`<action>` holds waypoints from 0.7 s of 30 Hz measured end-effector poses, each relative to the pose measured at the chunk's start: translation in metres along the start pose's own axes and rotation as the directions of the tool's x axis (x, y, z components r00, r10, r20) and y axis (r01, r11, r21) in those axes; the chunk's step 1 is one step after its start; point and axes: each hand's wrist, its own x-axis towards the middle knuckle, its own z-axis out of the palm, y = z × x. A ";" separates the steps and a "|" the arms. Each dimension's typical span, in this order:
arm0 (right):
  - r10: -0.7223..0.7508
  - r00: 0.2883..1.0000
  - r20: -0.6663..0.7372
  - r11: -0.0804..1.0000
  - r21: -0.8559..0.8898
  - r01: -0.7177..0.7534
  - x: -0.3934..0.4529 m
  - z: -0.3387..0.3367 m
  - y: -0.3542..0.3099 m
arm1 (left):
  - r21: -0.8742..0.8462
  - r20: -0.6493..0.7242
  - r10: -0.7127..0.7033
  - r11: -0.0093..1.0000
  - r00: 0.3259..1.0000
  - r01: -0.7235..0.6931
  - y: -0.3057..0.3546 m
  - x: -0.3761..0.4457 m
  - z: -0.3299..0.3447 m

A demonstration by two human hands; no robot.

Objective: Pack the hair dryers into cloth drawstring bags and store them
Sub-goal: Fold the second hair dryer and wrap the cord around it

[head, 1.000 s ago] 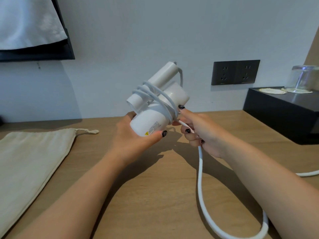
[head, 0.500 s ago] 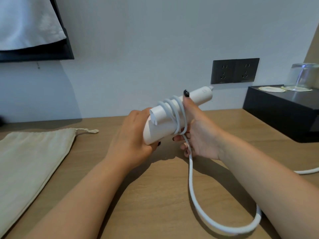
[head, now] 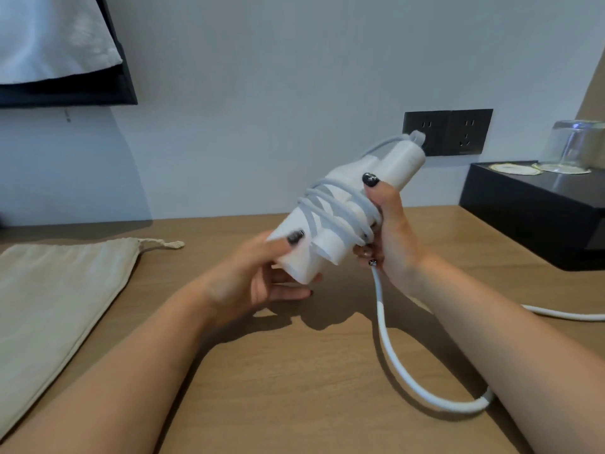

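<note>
A white folded hair dryer (head: 397,165) is held above the wooden table, with its white cord (head: 396,362) looped several times round its middle. My left hand (head: 258,280) holds the lower end of the dryer, thumb on top and fingers underneath. My right hand (head: 389,231) grips the wrapped middle, thumb pressing on the coils; the cord runs out below this hand. The loose cord drops to the table, curves under my right forearm and trails off to the right. A beige cloth drawstring bag (head: 55,306) lies flat on the table at the left.
A black double wall socket (head: 471,131) sits behind the dryer. At the right stands a black box (head: 530,208) carrying an upturned glass (head: 573,145) and coasters. A dark shelf with white cloth (head: 49,37) hangs top left. The wooden table (head: 294,388) spreads below.
The dryer has turned and risen toward the right, its far end now in front of the socket. My right thumb moved onto the coils. The loose cord loop on the table has shortened.
</note>
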 end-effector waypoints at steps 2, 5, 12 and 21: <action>-0.051 0.995 0.089 0.998 0.041 0.047 0.001 -0.003 0.004 | -0.093 0.120 -0.031 0.995 0.992 0.042 0.001 -0.003 0.000; -0.053 0.974 0.219 0.994 0.109 0.030 0.002 -0.003 0.010 | 0.000 0.201 -0.034 0.999 0.979 0.035 0.000 -0.007 0.004; -0.035 0.955 0.296 0.998 0.064 0.016 0.005 -0.011 0.003 | 0.133 0.065 0.079 0.987 0.995 -0.087 0.001 -0.004 0.003; 0.091 0.994 0.056 0.982 -0.169 -0.080 0.007 -0.021 -0.009 | 0.352 -0.326 0.292 0.920 0.899 -0.171 0.006 -0.001 0.001</action>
